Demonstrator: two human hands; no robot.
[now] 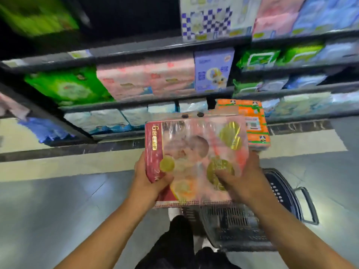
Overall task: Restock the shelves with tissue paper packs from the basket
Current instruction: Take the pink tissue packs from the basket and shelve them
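Tissue pack (194, 148) in left hand (147, 183), right hand (244, 181), handle end toward shelves (124, 104)

Pack (196, 152) sitting between left grip (149, 179) and right grip (242, 177), second pack (254, 121) showing behind it to the right, basket (281, 195) standing on floor (58, 200) below, shelves (155, 101) standing behind.

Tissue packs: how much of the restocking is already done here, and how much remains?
Done: the shelves already look well filled, though blurred. In hand: the left hand and right hand hold a pink-red tissue pack above the basket; an orange pack shows behind it. Left: placing these on a shelf. The basket's visible part shows no more packs.
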